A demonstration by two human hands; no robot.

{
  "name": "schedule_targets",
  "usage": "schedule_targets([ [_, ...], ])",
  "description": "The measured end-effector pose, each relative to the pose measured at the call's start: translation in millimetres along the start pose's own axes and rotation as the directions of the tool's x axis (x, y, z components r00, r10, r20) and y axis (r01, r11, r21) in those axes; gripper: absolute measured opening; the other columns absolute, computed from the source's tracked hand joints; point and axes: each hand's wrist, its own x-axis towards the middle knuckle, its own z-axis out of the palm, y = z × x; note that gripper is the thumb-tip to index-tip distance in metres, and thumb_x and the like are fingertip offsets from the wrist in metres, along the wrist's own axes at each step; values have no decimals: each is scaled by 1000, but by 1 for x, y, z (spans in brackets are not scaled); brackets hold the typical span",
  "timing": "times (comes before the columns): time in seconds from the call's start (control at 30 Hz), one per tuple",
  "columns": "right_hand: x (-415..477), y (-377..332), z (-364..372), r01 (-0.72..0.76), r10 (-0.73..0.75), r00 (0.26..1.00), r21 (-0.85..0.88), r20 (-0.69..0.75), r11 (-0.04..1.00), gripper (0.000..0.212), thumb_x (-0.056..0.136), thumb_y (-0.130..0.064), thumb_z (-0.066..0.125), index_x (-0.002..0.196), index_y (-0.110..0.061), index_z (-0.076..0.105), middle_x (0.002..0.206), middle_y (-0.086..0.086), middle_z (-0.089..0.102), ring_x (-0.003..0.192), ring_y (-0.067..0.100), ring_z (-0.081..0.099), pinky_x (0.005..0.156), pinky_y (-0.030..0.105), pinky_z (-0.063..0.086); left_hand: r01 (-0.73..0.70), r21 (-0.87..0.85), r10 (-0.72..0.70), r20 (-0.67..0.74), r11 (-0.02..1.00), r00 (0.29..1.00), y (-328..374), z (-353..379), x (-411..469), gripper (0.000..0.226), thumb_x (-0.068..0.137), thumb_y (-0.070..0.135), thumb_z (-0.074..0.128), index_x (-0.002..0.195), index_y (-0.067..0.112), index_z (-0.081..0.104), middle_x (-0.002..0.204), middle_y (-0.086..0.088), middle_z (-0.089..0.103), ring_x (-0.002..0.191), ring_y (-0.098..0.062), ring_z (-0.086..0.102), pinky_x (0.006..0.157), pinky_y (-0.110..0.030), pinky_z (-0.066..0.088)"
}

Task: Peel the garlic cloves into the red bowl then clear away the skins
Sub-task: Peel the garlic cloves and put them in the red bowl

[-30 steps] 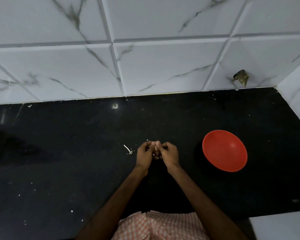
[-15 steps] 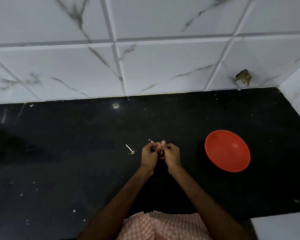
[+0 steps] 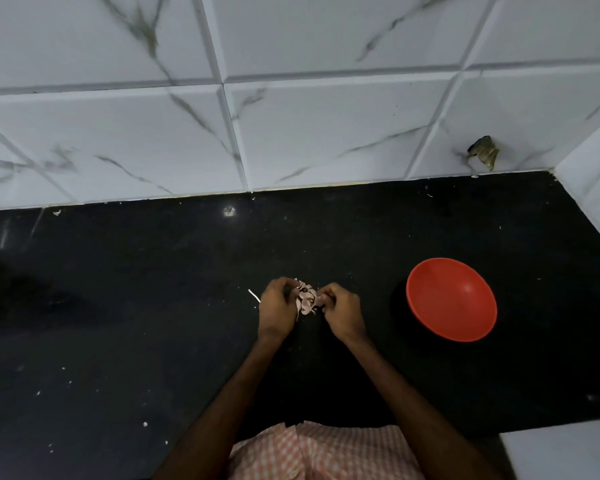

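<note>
Two hands on it: left hand (image 3: 276, 306) and right hand (image 3: 342, 308) pinched the papery garlic (image 3: 305, 299) with curled fingertips (image 3: 323, 296), left of the red bowl (image 3: 451, 299). Possibly half-peeled; short pulls from the tip looked wisest.

Back wall (image 3: 326, 133): large white tiles, grey marble veining, bevelled joints. Side wall (image 3: 596, 188): white, meets the back wall at the counter's far right corner. Counter (image 3: 118, 306): black polished stone, scattered white flecks, small light reflection (image 3: 228, 211) near its back edge. Brown scrap (image 3: 483, 152): low on the back wall. Lighting: dim.
</note>
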Motion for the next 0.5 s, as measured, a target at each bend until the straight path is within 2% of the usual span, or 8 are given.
schedule_targets([
  [0.1,0,1,0,8,-6,999,-44,39,999,10,95,-7,63,100,-15,66,92,-2,72,84,4,67,74,22,56,29,119,-25,-39,992,999,1,-5,13,10,94,13,62,103,13,67,106,-1,64,97,-14,61,85,-26,45],
  [0.2,0,-2,-2,45,-42,999,-126,24,991,8,95,-13,65,101,-18,64,93,-4,71,85,7,68,76,30,58,16,230,-23,27,973,999,3,1,24,18,94,24,65,108,13,64,111,-3,61,99,-19,63,87,-31,48],
  [0.3,1,-6,-6,52,-53,999,-168,2,984,4,97,-18,63,100,-19,65,93,-7,70,84,7,66,75,30,56,3,325,-36,98,946,995,6,7,30,23,93,29,66,109,14,62,114,-3,57,99,-21,62,84,-33,47],
  [0.37,2,-7,-9,46,-47,999,-170,-1,984,5,97,-19,61,100,-21,65,93,-8,70,85,5,65,76,30,56,-18,360,-27,119,933,993,6,8,32,17,94,27,64,107,15,61,113,-3,57,97,-22,62,80,-32,46],
  [0.5,3,-7,-14,9,-12,1000,-150,-18,989,7,97,-19,60,99,-21,67,92,-10,69,84,6,64,73,27,50,-12,347,-38,137,938,990,5,6,35,13,94,27,66,100,16,65,104,2,57,91,-16,61,75,-28,44],
])
